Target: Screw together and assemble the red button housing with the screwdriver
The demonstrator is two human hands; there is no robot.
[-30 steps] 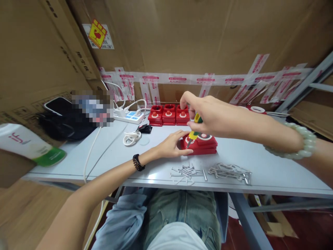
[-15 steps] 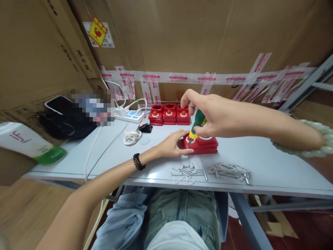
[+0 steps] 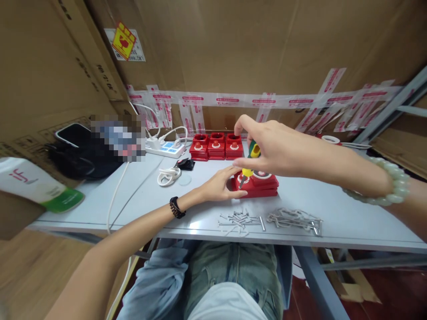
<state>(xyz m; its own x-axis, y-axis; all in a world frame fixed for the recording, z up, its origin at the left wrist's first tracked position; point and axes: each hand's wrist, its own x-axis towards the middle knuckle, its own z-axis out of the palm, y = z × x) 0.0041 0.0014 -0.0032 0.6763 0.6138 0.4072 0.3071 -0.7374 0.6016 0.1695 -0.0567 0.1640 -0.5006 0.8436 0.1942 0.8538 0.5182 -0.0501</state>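
Note:
A red plastic box (image 3: pixel 267 192) with a round white-ringed part on top lies on the table in front of me. My left hand (image 3: pixel 217 184) holds its left end between thumb and fingers. Over the box, my right hand (image 3: pixel 271 140) has its fingers around the handle of a green and yellow screwdriver (image 3: pixel 247 172). The screwdriver leans, its metal tip pointing down at the box's near left corner; whether it sits in a screw is too small to tell. Loose screws (image 3: pixel 238 218) lie just in front of the box.
Three red boxes (image 3: pixel 216 153) stand in a row behind my hands. A tangle of thin chains and metal rods (image 3: pixel 295 218) lies front right. A power strip (image 3: pixel 167 149), coiled white cable (image 3: pixel 168 176) and white-green tube (image 3: pixel 43 186) are leftward. Cardboard (image 3: pixel 213 49) walls the back.
My right hand has turned on the screwdriver's handle, its thumb now swung out to the left. A red item with a white ring now shows behind my right forearm. The left hand keeps its hold.

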